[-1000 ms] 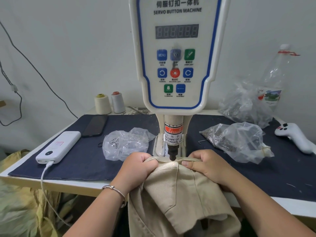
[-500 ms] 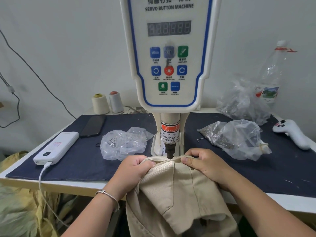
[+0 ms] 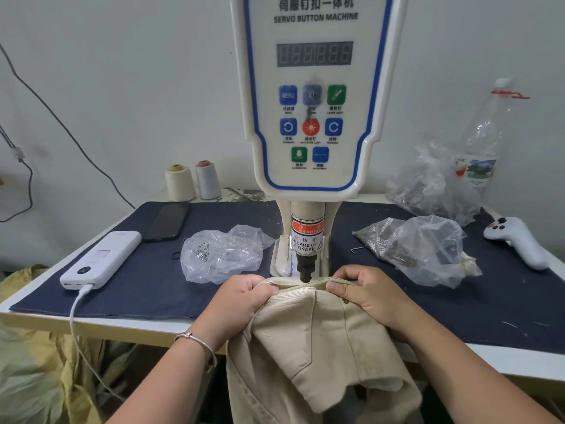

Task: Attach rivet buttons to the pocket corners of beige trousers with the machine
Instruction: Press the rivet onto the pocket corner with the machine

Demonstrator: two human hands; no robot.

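Under the servo button machine (image 3: 315, 96), on the cloth-covered table (image 3: 146, 289), beige trousers (image 3: 315, 341) are held with a pocket edge beneath the black punch (image 3: 305, 272). Soft, limp cloth is judged to be best gripped close on either side of the punch, fingertips kept clear. The fabric is pinched by the left hand (image 3: 244, 301) and the right hand (image 3: 363, 292). A set rivet (image 3: 345, 301) is seen. Small metal parts are held in two clear bags (image 3: 223, 255) (image 3: 419, 246).
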